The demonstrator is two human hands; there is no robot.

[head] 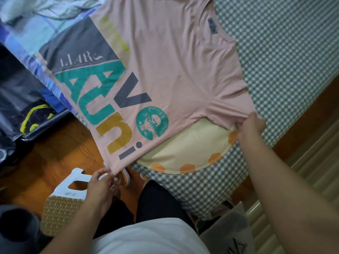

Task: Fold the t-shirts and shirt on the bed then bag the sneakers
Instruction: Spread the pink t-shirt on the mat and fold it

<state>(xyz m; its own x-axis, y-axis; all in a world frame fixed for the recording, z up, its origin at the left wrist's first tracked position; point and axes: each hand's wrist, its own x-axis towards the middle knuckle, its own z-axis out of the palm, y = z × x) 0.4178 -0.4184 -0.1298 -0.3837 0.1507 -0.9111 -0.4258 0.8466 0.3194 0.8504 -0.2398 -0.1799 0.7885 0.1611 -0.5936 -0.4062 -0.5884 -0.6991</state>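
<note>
On the left of my view, my left hand [102, 182] pinches the bottom hem corner of the pink t-shirt [174, 70], fingers closed on the cloth just off the bed's edge, above the wooden floor [55, 153] and a white stool with a woven side [62, 208]. The shirt lies spread, print up, across the green-checked bed [284, 52], partly over a blue patterned cover [27, 33] at the far left. Its long axis runs from the hem at the left to the collar, which points up and right toward the far side. Under it, near me, a cream garment with orange spots [192, 156] peeks out. To the right, my right hand [251, 129] grips the bunched sleeve edge.

I judge the folding barely begun: this shirt is flat and stretched, no fold made yet. A pale bag [225, 235] waits at the lower right; I cannot clearly make out the sneakers, so bagging looks undone.
</note>
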